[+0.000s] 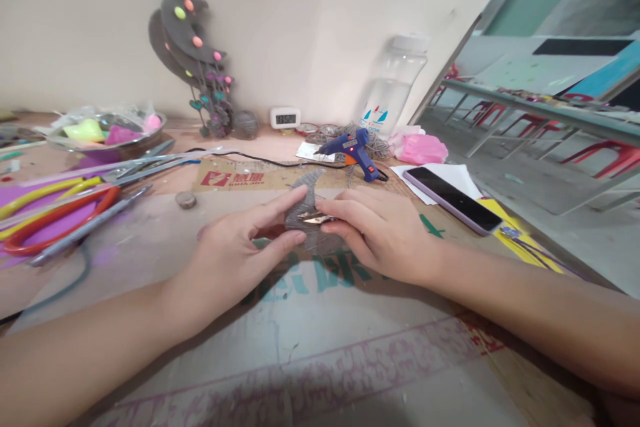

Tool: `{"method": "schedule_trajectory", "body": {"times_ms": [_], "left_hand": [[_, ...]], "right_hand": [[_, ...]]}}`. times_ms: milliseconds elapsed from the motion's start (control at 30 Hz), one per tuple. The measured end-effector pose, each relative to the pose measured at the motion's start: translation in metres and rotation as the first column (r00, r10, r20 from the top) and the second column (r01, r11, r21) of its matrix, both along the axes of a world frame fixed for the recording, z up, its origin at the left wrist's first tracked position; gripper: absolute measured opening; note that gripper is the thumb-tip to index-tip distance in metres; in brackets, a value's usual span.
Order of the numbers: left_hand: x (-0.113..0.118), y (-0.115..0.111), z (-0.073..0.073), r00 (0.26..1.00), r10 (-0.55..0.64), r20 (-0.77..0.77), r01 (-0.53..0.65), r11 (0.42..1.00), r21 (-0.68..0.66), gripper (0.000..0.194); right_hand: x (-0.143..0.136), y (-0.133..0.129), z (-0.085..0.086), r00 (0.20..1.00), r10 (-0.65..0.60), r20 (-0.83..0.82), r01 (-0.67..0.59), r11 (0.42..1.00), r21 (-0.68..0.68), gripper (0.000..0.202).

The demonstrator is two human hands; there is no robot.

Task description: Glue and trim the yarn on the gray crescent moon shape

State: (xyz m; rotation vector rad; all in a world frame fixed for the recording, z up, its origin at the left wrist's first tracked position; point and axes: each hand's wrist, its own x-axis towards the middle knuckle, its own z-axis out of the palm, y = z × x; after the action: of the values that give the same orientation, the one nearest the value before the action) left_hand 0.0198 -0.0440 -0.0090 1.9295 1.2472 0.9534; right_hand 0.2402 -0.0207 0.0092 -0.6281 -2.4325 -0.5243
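Observation:
A small grey crescent (311,180), apparently wound with yarn, is pinched between the thumb and fingers of my left hand (250,237). Against its lower face lies a small pointed shiny metal tool (315,219), its other end gripped in the closed fingers of my right hand (383,227). Whether it is tweezers or a blade does not show clearly. Both hands are just above the cardboard-covered tabletop (210,353), and the crescent's lower part is partly hidden by fingers.
Behind the hands lie a blue glue gun (350,147), a timer (285,118) and a water bottle (393,87). A phone (453,199) is at right. Scissors (65,217) and a metal bowl (107,137) are at left. A moon decoration (187,33) leans against the wall.

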Motion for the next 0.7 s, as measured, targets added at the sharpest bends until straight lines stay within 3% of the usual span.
{"method": "schedule_trajectory", "body": {"times_ms": [700], "left_hand": [[-0.0007,0.0007,-0.0007,1.0,-0.007,0.013,0.007,1.0,0.005,0.053]], "right_hand": [[-0.0024,-0.0021,0.0023,1.0,-0.002,-0.015,0.001,1.0,-0.016,0.019]]}}
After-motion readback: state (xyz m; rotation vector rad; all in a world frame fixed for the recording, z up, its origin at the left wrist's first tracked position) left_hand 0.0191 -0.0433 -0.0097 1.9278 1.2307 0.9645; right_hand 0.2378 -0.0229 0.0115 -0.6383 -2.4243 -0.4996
